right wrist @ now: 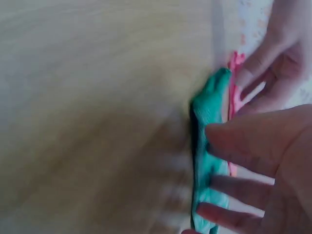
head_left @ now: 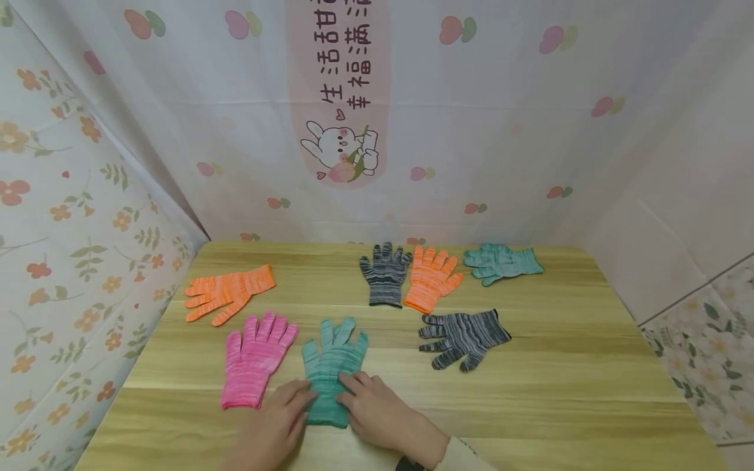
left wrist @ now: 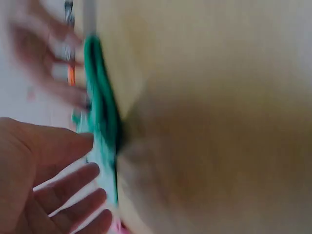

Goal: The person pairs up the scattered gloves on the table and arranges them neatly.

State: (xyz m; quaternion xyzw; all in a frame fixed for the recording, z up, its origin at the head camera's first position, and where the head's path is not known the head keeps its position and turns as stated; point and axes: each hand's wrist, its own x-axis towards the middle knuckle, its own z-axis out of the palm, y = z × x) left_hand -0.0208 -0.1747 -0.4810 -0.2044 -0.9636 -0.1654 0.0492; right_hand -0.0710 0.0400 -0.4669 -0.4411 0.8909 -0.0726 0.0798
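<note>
A teal knitted glove [head_left: 334,373] lies flat on the table in the head view, fingers pointing away and cuff toward the person. My left hand [head_left: 281,415] is at its left edge near the cuff, fingers loosely bent. On the opposite edge, the fingertips of my right hand [head_left: 374,405] rest on the glove. In the left wrist view the thumb and spread fingers of the left hand [left wrist: 53,180] stand beside the glove's green cuff [left wrist: 100,92]. The right wrist view shows the right hand [right wrist: 258,170] with parted fingers against the glove [right wrist: 209,112]. Neither hand curls round it.
Left of the teal glove lies a pink glove [head_left: 257,360], with an orange glove [head_left: 226,292] behind. Farther back are a grey glove [head_left: 385,278], another orange glove [head_left: 430,280] and a second teal glove [head_left: 501,261]. Another grey glove [head_left: 465,337] lies to the right. Printed curtains [head_left: 530,131] border the table.
</note>
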